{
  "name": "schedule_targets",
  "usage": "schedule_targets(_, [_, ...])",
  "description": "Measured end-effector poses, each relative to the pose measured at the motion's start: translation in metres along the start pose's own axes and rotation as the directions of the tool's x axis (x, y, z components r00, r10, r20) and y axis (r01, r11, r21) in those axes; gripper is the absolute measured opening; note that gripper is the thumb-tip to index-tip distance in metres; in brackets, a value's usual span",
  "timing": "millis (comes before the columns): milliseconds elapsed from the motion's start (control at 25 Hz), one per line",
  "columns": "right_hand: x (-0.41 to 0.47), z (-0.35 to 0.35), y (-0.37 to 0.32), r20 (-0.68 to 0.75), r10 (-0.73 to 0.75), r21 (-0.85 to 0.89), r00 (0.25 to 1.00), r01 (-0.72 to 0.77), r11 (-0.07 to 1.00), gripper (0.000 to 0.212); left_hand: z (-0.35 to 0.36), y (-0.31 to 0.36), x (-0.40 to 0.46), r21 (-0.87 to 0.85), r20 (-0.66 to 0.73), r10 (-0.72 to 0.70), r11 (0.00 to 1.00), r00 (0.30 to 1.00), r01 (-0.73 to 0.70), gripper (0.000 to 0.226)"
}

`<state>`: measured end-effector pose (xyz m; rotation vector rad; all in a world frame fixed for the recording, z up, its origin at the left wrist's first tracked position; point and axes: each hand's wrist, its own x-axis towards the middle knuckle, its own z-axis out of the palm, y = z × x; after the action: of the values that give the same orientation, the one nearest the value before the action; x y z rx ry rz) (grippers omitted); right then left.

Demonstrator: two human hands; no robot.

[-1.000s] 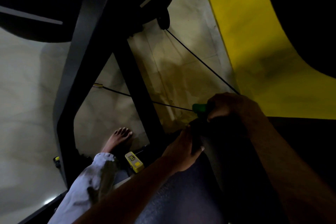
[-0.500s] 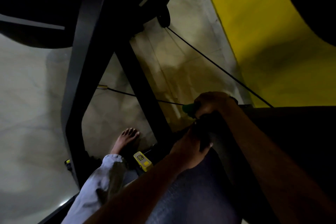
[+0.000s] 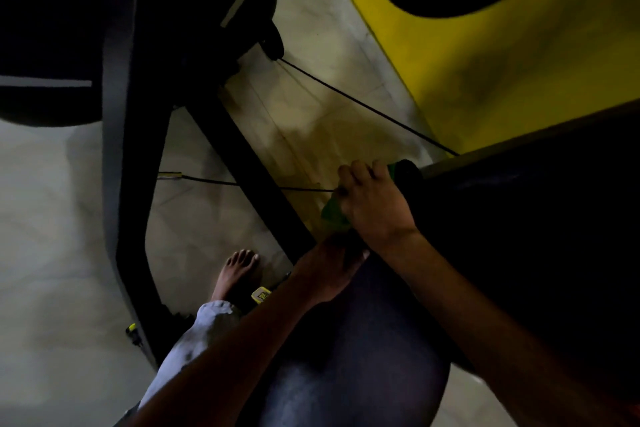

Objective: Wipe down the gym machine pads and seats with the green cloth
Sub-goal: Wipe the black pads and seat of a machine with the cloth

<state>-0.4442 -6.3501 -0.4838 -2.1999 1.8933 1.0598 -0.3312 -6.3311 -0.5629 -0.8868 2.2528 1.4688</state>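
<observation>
The scene is dim. My right hand [image 3: 375, 204] presses a bunched green cloth [image 3: 333, 215] against the front end of a long black pad [image 3: 519, 218] that runs off to the right. A bit of green also shows beyond my knuckles near the pad's rounded tip [image 3: 405, 166]. My left hand [image 3: 329, 270] sits just below, its fingers curled around the dark lower edge of the same pad; what it holds is hard to make out.
A black machine frame [image 3: 121, 184] with a diagonal strut [image 3: 249, 177] stands left of my hands. Thin black cables [image 3: 363, 107] cross the pale tiled floor. A yellow panel [image 3: 485, 62] rises at right. My bare foot [image 3: 239, 270] and grey trouser leg [image 3: 194, 350] are below.
My right hand with the cloth has slid down and forward over the pad's end, showing more green cloth. The view has shifted slightly; the left hand keeps its grip below.
</observation>
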Motion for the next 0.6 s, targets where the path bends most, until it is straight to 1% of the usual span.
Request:
schedule_targets(40, [-0.012,0.008,-0.004,-0.078,0.024,-0.049,0.997,-0.028,0.998,0.043,0.002,-0.001,-0.004,0.056,0.000,0.017,0.998,1.000,-0.017,0.075])
schedule_targets(80, [-0.023,0.017,-0.007,-0.144,0.041,-0.097,0.989,-0.055,0.994,0.045,0.002,0.000,-0.008,0.080,-0.030,0.039,0.996,0.999,-0.037,0.082])
schedule_targets(120, [-0.034,0.027,-0.009,-0.223,0.059,-0.116,0.973,-0.087,0.989,0.044,0.001,0.003,-0.013,0.095,-0.073,0.053,0.994,0.996,-0.046,0.086])
schedule_targets(160, [-0.045,0.038,-0.010,-0.314,0.099,-0.094,0.944,-0.134,0.986,0.041,0.002,0.006,-0.017,0.130,-0.104,0.067,0.990,0.992,-0.053,0.085])
schedule_targets(240, [-0.068,0.060,-0.013,-0.467,0.177,-0.042,0.866,-0.222,0.974,0.038,0.002,0.010,-0.031,0.217,-0.118,0.067,0.975,0.991,-0.040,0.070])
schedule_targets(280, [-0.079,0.071,-0.016,-0.509,0.197,-0.032,0.838,-0.247,0.968,0.038,0.003,0.011,-0.040,0.240,-0.140,0.048,0.971,0.989,-0.013,0.063])
schedule_targets(320, [-0.088,0.080,-0.019,-0.527,0.214,-0.018,0.822,-0.263,0.965,0.039,0.004,0.012,-0.048,0.265,-0.168,0.024,0.964,0.985,0.022,0.061])
schedule_targets(360, [-0.097,0.089,-0.024,-0.521,0.228,-0.001,0.822,-0.268,0.963,0.041,0.005,0.011,-0.055,0.289,-0.207,0.031,0.957,0.978,0.031,0.062])
schedule_targets(440, [-0.109,0.100,-0.032,-0.472,0.275,0.063,0.838,-0.278,0.958,0.043,0.008,0.008,-0.063,0.300,-0.276,0.111,0.954,0.955,-0.024,0.068])
schedule_targets(520, [-0.116,0.103,-0.037,-0.390,0.359,0.194,0.848,-0.306,0.932,0.047,0.013,-0.002,-0.056,0.299,-0.275,0.159,0.951,0.948,-0.073,0.072])
schedule_targets(600, [-0.119,0.104,-0.041,-0.262,0.440,0.358,0.859,-0.337,0.871,0.062,0.017,-0.008,-0.050,0.301,-0.277,0.175,0.950,0.945,-0.088,0.073])
